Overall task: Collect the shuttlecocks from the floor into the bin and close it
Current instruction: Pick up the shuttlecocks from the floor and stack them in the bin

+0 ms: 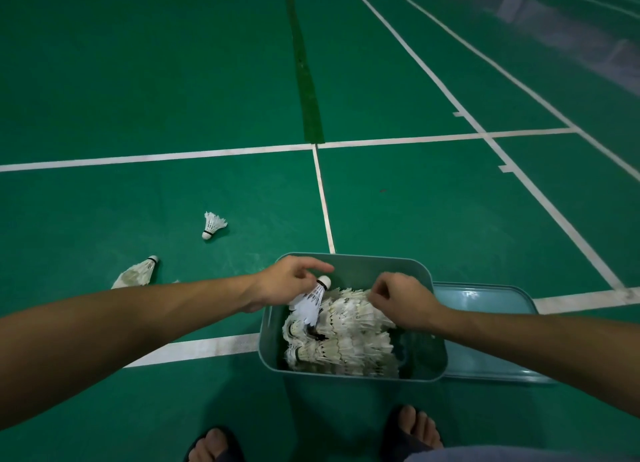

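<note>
An open teal bin (270, 337) stands on the green court floor, filled with several white shuttlecocks (349, 340). My left hand (287, 283) reaches over the bin's left rim and holds a white shuttlecock (313, 300) by its skirt, cork end up. Over the pile hovers my right hand (398, 302), its fingers loosely curled and nothing visible in them. The bin's teal lid (485, 300) lies flat on the floor against the bin's right side. Two shuttlecocks lie on the floor to the left, a clean one (214, 224) and a dirty one (138, 273).
White court lines (323, 198) cross the green floor around the bin. My two feet in sandals (412, 430) stand just in front of the bin. A darker green strip (306, 80) runs away up the court.
</note>
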`<act>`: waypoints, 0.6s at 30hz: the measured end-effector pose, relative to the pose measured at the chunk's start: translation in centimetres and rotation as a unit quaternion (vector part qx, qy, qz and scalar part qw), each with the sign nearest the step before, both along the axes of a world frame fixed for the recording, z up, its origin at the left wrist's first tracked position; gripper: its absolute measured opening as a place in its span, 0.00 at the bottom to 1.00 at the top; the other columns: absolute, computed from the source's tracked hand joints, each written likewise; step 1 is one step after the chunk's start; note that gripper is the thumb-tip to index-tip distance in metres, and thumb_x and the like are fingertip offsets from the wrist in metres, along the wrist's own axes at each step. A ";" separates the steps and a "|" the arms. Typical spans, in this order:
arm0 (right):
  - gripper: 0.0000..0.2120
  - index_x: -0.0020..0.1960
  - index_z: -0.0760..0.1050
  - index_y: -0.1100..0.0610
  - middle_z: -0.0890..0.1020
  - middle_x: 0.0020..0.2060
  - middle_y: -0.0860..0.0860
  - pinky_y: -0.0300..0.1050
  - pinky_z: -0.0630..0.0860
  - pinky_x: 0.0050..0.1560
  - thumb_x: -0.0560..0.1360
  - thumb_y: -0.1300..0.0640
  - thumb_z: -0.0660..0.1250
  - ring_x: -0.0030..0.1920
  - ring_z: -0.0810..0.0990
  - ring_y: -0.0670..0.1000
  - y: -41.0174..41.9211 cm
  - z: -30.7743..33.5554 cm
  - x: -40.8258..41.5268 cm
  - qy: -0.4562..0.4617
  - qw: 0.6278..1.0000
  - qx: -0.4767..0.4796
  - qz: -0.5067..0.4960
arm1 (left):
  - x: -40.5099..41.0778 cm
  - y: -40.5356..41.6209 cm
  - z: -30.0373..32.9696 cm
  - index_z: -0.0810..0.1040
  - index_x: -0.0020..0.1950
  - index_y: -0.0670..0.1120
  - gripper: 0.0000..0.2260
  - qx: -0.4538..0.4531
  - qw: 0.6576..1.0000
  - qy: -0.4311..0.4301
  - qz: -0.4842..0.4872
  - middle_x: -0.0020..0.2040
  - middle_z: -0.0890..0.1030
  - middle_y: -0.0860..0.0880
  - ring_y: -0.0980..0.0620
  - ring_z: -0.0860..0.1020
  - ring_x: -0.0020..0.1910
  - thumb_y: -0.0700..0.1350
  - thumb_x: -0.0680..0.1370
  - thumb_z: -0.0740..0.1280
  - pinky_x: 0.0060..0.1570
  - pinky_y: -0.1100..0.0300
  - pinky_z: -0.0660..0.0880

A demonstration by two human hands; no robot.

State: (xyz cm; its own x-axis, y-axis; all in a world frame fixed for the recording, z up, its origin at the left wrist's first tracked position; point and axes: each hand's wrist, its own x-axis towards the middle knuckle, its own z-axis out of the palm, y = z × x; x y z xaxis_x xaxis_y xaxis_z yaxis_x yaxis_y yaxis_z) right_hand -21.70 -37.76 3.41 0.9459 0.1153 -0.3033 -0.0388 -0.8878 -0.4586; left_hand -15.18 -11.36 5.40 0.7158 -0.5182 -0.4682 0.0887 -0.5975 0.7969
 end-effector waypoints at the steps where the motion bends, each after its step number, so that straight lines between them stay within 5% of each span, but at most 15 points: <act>1: 0.15 0.51 0.79 0.55 0.84 0.44 0.50 0.43 0.80 0.46 0.83 0.45 0.64 0.43 0.82 0.47 0.9 0.9 -0.2 0.018 0.999 0.038 0.024 | 0.0 -0.2 0.0 0.77 0.72 0.57 0.19 -0.005 1.000 -0.002 0.013 0.56 0.82 0.42 0.48 0.78 0.52 0.38 0.85 0.62 0.58 0.53 0.77; 4: 0.20 0.55 0.80 0.57 0.84 0.49 0.53 0.41 0.79 0.43 0.83 0.41 0.61 0.44 0.82 0.48 3.6 2.3 -1.1 0.130 0.971 0.193 0.055 | -0.2 -1.2 0.1 0.76 0.72 0.51 0.17 -0.016 0.998 -0.014 0.053 0.55 0.79 0.47 0.54 0.77 0.49 0.38 0.86 0.60 0.51 0.60 0.75; 9: 0.25 0.58 0.82 0.62 0.87 0.53 0.57 0.48 0.81 0.45 0.83 0.40 0.62 0.44 0.83 0.51 5.2 1.6 -2.0 0.231 0.895 0.371 -0.082 | -0.9 -2.0 -0.1 0.76 0.69 0.49 0.14 -0.031 0.995 -0.038 0.083 0.53 0.79 0.47 0.52 0.77 0.47 0.37 0.86 0.61 0.46 0.56 0.77; 14: 0.18 0.58 0.79 0.64 0.86 0.54 0.59 0.48 0.82 0.46 0.82 0.48 0.67 0.43 0.83 0.51 4.2 1.0 -2.1 0.245 0.842 0.434 -0.205 | -0.9 -2.2 -0.2 0.76 0.62 0.51 0.13 -0.053 0.992 -0.084 0.078 0.57 0.80 0.48 0.46 0.83 0.53 0.40 0.81 0.71 0.56 0.45 0.83; 18: 0.17 0.58 0.79 0.66 0.86 0.48 0.58 0.48 0.83 0.48 0.80 0.52 0.72 0.44 0.83 0.52 3.4 0.6 -2.1 0.246 0.808 0.464 -0.265 | -0.9 -2.4 -0.4 0.77 0.57 0.51 0.15 -0.061 0.990 -0.100 0.074 0.53 0.82 0.47 0.46 0.85 0.49 0.42 0.75 0.78 0.54 0.48 0.84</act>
State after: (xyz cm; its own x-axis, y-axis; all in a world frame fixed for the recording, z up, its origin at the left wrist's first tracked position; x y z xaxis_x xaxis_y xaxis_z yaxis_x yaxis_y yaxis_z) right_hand -23.76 -34.38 4.05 0.7279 0.1276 -0.6737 -0.6819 0.0321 -0.7307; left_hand -16.11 -13.74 4.96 0.8600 -0.4451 -0.2494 0.0001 -0.4887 0.8725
